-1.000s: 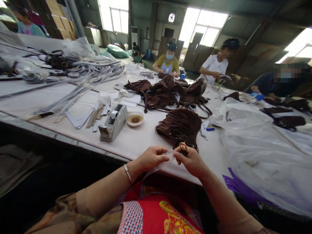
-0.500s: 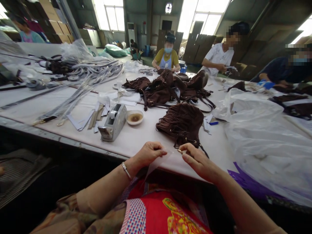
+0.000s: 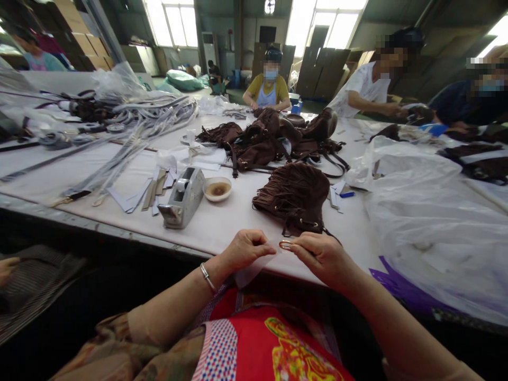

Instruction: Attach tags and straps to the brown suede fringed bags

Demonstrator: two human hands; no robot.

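Note:
My left hand (image 3: 244,250) is closed in a pinch on a thin translucent sheet of film (image 3: 251,270) that hangs over the near table edge. My right hand (image 3: 319,256) pinches a small gold metal ring (image 3: 284,245) between thumb and fingers, right beside the film. The two hands almost touch. Just beyond them lies a brown fringed suede bag (image 3: 296,197), whose strap hardware leads toward my right hand. A silver bracelet (image 3: 207,277) sits on my left wrist.
A grey tape dispenser (image 3: 181,198) and a small bowl of brown liquid (image 3: 217,188) stand left of the bag. More brown bags (image 3: 270,140) are piled mid-table. A large clear plastic bag (image 3: 428,222) covers the right. Grey straps (image 3: 130,127) lie left. Other people work at the far side.
The ring in my right hand has come away from the bag's edge and now sits nearer my left hand. The view has tilted slightly, and the film hangs lower.

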